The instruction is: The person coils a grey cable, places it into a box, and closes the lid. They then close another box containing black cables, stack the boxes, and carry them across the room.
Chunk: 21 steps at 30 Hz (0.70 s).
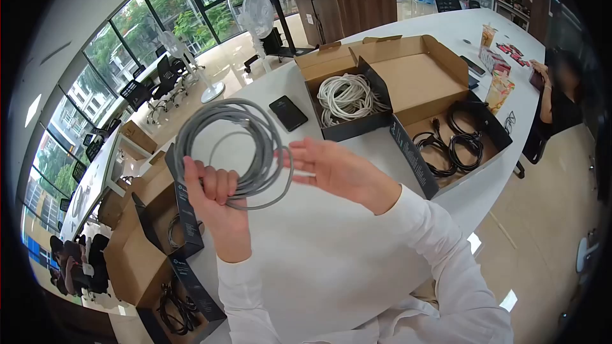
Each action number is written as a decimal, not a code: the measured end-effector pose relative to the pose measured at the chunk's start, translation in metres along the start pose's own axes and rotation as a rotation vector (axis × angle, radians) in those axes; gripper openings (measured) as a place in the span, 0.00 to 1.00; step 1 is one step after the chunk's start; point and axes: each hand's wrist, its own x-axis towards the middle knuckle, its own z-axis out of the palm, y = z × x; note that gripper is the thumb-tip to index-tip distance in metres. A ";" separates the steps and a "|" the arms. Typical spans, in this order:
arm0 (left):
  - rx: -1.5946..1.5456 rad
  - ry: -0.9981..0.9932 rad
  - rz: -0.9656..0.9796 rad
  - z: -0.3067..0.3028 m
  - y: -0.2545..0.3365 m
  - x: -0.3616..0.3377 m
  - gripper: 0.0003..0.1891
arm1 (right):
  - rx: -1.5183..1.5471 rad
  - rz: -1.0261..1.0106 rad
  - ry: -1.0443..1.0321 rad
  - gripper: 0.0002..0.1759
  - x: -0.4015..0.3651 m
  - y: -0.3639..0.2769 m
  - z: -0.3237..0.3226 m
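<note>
My left hand (pixel 215 194) is closed around the lower left part of a coiled grey cable (pixel 261 146), which is held up above the white table. At the coil's right side is my right hand (pixel 325 165), its fingers apart and pointing left. Its fingertips reach behind a loose outer loop, and whether they touch the cable is hard to tell. Beyond the hands, a black phone-like device (pixel 288 113) lies on the table (pixel 306 242).
An open box holds white cables (pixel 347 97); another holds black cables (pixel 456 143). Two more open boxes with cables (pixel 175 306) stand at left. Drinks (pixel 499 92) are at right, near a seated person (pixel 564 95). Fans (pixel 257 16) stand behind.
</note>
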 end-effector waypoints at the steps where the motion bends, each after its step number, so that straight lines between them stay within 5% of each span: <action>1: 0.005 0.009 -0.028 0.003 -0.005 -0.003 0.16 | 0.019 -0.078 0.043 0.21 -0.001 -0.004 -0.002; 5: -0.027 -0.006 -0.194 0.000 -0.005 -0.002 0.17 | -0.061 -0.292 0.206 0.11 -0.007 -0.027 -0.005; 9: -0.038 0.021 -0.166 -0.002 -0.010 0.002 0.17 | -0.306 -0.271 0.236 0.15 -0.017 -0.036 0.002; 10: -0.043 0.035 -0.146 -0.003 -0.011 0.004 0.17 | -0.480 -0.251 0.267 0.25 -0.015 -0.033 0.007; 13: -0.044 0.077 -0.079 -0.008 -0.010 0.009 0.18 | -1.304 -0.033 0.291 0.35 -0.026 -0.023 0.033; 16: -0.022 0.126 0.008 -0.010 -0.012 0.011 0.18 | -1.656 -0.168 0.271 0.38 -0.026 0.005 0.039; 19: -0.020 0.158 0.076 -0.011 -0.012 0.015 0.19 | -1.605 -0.291 0.260 0.37 -0.029 0.008 0.047; 21: -0.028 0.160 0.092 -0.014 -0.011 0.017 0.19 | -1.429 -0.196 0.172 0.35 -0.030 0.010 0.046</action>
